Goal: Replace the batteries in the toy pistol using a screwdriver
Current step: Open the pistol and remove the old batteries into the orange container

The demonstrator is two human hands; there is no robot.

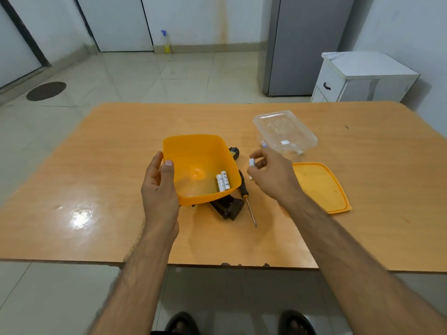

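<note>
My left hand (pixel 159 187) grips the left wall of an orange container (pixel 193 151), held tilted above the table. Two white batteries (pixel 222 181) lie in its lower right corner. My right hand (pixel 268 175) pinches white batteries (pixel 252 162) just right of the container. The black toy pistol (pixel 227 206) lies on the table, mostly hidden under the container, with one end (pixel 234 152) showing behind it. A screwdriver (pixel 248 201) with a black and orange handle lies beside the pistol, tip toward me.
An orange lid (pixel 321 187) lies flat to the right. A clear plastic container (pixel 285 131) sits behind my right hand. The wooden table (pixel 96 189) ends close to me. A white cabinet (pixel 358 78) and a grey fridge (pixel 304 44) stand beyond.
</note>
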